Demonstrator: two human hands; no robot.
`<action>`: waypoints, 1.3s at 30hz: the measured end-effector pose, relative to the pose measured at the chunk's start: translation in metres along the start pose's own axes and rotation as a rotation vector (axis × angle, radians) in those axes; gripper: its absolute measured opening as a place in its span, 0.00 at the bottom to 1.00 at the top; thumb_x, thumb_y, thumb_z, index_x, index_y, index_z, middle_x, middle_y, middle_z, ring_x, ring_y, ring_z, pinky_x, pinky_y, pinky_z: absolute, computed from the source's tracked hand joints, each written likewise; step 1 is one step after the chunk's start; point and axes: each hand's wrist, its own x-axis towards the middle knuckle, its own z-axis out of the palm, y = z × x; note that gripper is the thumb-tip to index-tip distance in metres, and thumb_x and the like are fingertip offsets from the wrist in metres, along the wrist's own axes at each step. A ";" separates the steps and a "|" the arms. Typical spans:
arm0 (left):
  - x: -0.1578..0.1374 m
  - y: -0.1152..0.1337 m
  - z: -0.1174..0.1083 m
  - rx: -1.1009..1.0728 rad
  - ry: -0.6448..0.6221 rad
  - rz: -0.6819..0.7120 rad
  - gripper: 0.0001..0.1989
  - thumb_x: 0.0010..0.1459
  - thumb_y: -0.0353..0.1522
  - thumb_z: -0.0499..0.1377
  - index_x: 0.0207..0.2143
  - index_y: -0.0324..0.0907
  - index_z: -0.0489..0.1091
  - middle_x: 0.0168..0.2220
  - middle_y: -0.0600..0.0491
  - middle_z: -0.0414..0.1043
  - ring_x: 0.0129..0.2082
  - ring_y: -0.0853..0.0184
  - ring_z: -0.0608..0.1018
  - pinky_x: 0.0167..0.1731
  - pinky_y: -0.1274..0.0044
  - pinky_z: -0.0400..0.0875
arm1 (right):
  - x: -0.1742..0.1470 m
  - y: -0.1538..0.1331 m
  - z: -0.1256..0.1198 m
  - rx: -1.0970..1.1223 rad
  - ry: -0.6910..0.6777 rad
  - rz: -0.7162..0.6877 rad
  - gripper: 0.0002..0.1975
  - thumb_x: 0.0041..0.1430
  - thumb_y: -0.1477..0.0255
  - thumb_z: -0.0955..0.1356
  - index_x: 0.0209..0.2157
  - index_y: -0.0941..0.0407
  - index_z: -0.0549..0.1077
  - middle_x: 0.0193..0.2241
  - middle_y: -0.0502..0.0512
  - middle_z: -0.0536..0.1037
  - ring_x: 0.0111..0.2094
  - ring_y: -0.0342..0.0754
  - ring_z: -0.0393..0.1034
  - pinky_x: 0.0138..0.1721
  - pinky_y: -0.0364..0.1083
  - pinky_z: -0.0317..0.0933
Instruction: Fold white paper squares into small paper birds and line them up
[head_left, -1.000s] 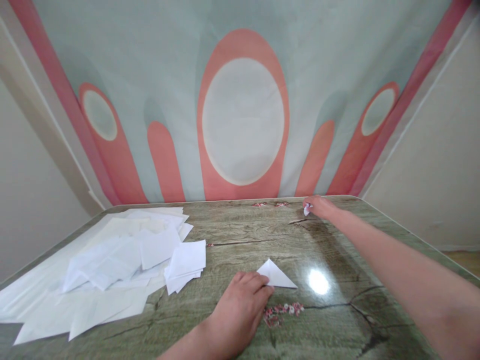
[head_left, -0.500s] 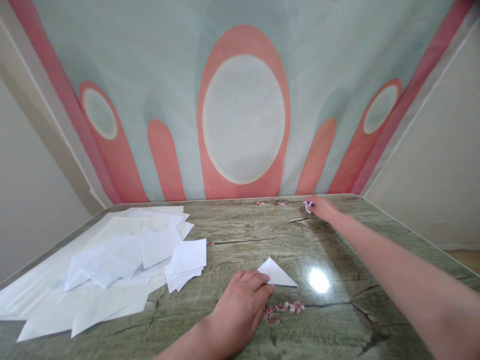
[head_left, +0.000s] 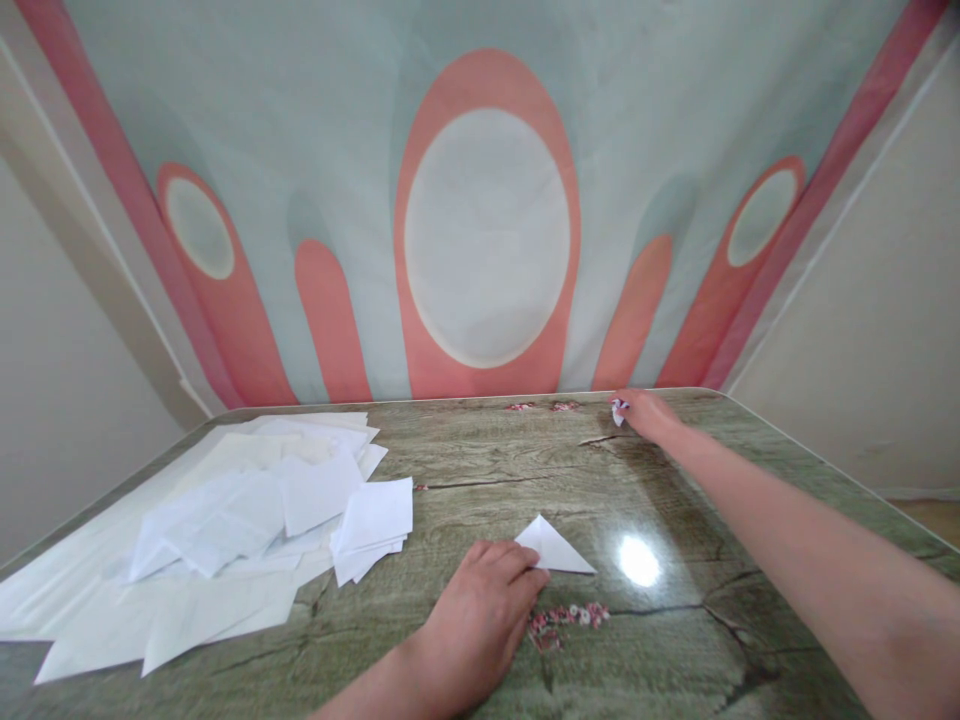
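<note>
My left hand (head_left: 484, 615) rests on the table with its fingers drawn together. It holds the left corner of a white sheet of paper folded into a triangle (head_left: 555, 551), which lies flat on the tabletop. Far off at the table's back right, my right hand (head_left: 646, 412) pinches a small crumpled-looking bit of white paper (head_left: 619, 412) with darker, purplish patches. My right fingers partly cover that bit, so its full shape is hidden. A small stack of white paper squares (head_left: 379, 515) lies to the left of my left hand.
Large loose white paper sheets (head_left: 97, 610) cover the table's left side, with smaller sheets on top. The wood-patterned table (head_left: 480, 450) carries printed flowers and a bright light reflection. Behind its back edge hangs a pink and grey-green backdrop (head_left: 487, 80).
My right hand has shifted very slightly, and the bit of paper in its fingers has turned a little. My left hand and the folded triangle have stayed in place.
</note>
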 end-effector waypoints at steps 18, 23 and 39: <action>0.002 0.003 -0.004 -0.007 -0.010 -0.011 0.17 0.63 0.30 0.49 0.53 0.48 0.64 0.53 0.50 0.68 0.53 0.60 0.67 0.53 0.66 0.61 | 0.003 -0.004 0.002 0.065 0.016 -0.013 0.15 0.63 0.67 0.64 0.50 0.57 0.68 0.48 0.58 0.71 0.44 0.49 0.69 0.44 0.53 0.66; 0.001 0.003 -0.003 -0.001 -0.017 -0.014 0.17 0.63 0.30 0.49 0.53 0.48 0.64 0.54 0.51 0.67 0.53 0.60 0.67 0.54 0.66 0.60 | 0.004 -0.004 0.002 0.085 0.016 -0.047 0.15 0.63 0.67 0.64 0.50 0.57 0.68 0.48 0.58 0.71 0.44 0.49 0.69 0.44 0.53 0.67; 0.002 0.005 -0.008 -0.003 -0.017 -0.012 0.17 0.63 0.30 0.49 0.53 0.47 0.65 0.52 0.50 0.68 0.52 0.60 0.68 0.52 0.66 0.62 | 0.001 -0.007 0.008 0.070 0.052 -0.036 0.13 0.63 0.71 0.64 0.48 0.58 0.69 0.45 0.58 0.73 0.44 0.49 0.70 0.46 0.52 0.64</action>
